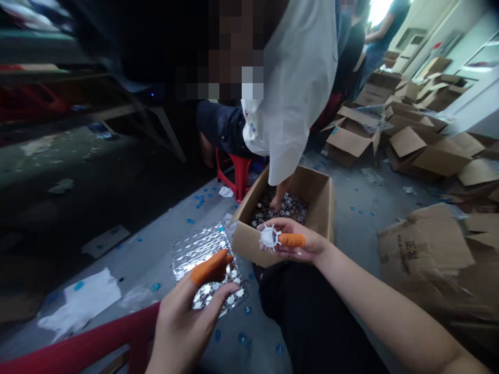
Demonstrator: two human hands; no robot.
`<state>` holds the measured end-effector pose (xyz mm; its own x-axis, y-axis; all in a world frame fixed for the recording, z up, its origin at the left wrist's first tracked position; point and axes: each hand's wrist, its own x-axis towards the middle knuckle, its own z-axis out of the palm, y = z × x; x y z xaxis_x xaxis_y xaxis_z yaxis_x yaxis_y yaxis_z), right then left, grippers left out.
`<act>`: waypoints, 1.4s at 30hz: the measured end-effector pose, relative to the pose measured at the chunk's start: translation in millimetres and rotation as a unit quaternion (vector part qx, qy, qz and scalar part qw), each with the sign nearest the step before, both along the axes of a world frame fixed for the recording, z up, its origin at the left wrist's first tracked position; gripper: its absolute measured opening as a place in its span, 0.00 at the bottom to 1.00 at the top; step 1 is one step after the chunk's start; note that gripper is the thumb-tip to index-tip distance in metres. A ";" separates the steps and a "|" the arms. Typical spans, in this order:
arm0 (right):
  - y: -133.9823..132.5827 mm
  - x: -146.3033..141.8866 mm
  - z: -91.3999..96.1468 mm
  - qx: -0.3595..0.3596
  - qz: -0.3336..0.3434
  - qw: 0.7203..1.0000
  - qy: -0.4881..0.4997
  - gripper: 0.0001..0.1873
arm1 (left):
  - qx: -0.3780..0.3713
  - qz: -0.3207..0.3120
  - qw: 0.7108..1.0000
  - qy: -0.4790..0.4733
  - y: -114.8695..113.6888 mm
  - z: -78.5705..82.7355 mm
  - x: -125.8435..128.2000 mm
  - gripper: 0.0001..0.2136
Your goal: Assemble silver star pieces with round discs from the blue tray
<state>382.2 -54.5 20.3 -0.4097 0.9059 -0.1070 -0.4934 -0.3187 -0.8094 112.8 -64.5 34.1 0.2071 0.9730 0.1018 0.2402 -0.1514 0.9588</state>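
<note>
My right hand (296, 241) pinches a small white round plastic part with spikes around its rim (270, 238), and an orange finger cot (291, 240) covers one finger. Below it stands an open cardboard box (249, 244), holding a heap of similar pale parts (286, 209). My left hand (183, 322) hovers over a silver bubble-foil bag (198, 249) with white star-shaped parts showing. Its index finger wears an orange finger cot (210, 266). Whether it holds something small is hard to tell.
A person in a white garment (288, 88) stands by the box, with a bare foot (277, 202) over its rim. Red plastic stools (234, 174) and my dark trousers (307, 317) are close. Blue bits (200, 202) dot the concrete floor. Opened cardboard boxes (424, 150) lie at right.
</note>
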 end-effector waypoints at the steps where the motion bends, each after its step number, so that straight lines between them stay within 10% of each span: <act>1: 0.3 -12.0 8.3 -0.006 0.008 1.000 0.000 0.26 | 0.040 0.008 0.999 0.010 -2.2 6.0 -6.8 0.21; 7: 6.1 -75.0 37.7 -0.057 0.054 0.997 -0.014 0.25 | 0.198 0.076 0.977 0.029 -1.8 22.8 -41.3 0.19; 16: 11.0 -115.1 6.5 -0.103 0.049 0.993 -0.019 0.22 | 0.313 0.011 0.947 0.068 12.3 14.6 -65.4 0.20; 42: 26.8 -117.6 2.5 -0.062 0.086 0.991 -0.088 0.21 | 0.270 -0.010 0.961 0.051 22.3 1.7 -62.4 0.15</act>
<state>264.5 -27.7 22.8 -0.5212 0.8004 -0.2963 -0.2784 -0.4876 -0.8275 50.4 -42.2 35.9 0.2608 0.7797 0.5692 0.3211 -0.6261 0.7105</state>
